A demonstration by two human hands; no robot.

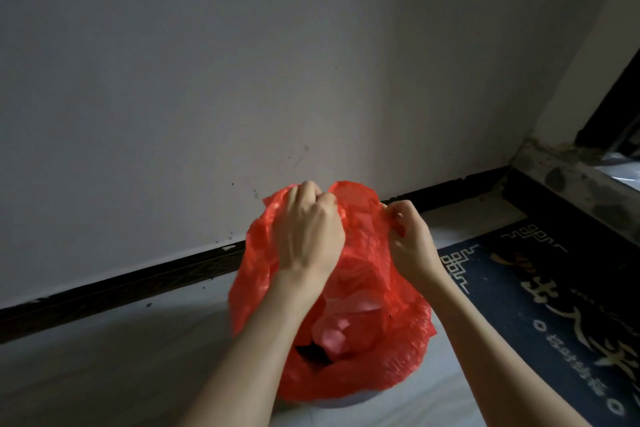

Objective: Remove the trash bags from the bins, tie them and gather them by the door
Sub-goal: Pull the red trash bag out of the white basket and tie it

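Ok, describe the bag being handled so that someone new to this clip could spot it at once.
Start at the pale wall with its dark skirting and look down to the floor beside the dark mat. There stands a red bag, thin and crinkly, its top gripped by the left hand and pinched by the right hand. It is the only red thing in view.

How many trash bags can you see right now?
1: a red trash bag near the wall, its top held by the left hand and right hand. Others may be out of view.
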